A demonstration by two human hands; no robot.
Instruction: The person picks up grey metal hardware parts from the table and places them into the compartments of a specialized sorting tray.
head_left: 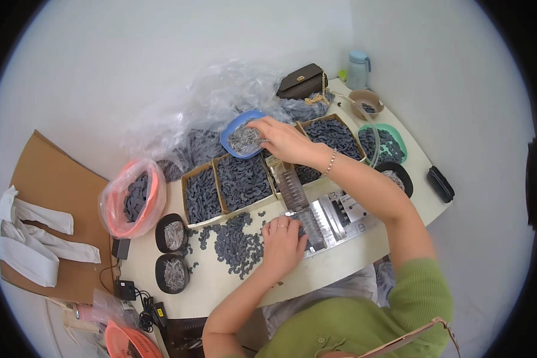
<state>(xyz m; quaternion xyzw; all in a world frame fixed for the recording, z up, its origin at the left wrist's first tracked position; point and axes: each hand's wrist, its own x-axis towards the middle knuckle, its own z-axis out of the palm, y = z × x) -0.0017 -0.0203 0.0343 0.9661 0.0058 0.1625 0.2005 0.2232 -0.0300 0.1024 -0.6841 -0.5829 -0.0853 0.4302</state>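
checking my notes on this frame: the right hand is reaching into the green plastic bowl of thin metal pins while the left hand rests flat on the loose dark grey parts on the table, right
Not quite. In the head view the right hand reaches into the blue plastic bowl of thin metal pins, not a green one. The left hand does rest flat on the loose dark grey parts on the table.

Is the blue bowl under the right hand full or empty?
Partly full: the blue bowl holds a heap of thin silver pins, with blue rim bare around it. The right hand reaches into it, fingers on the heap.
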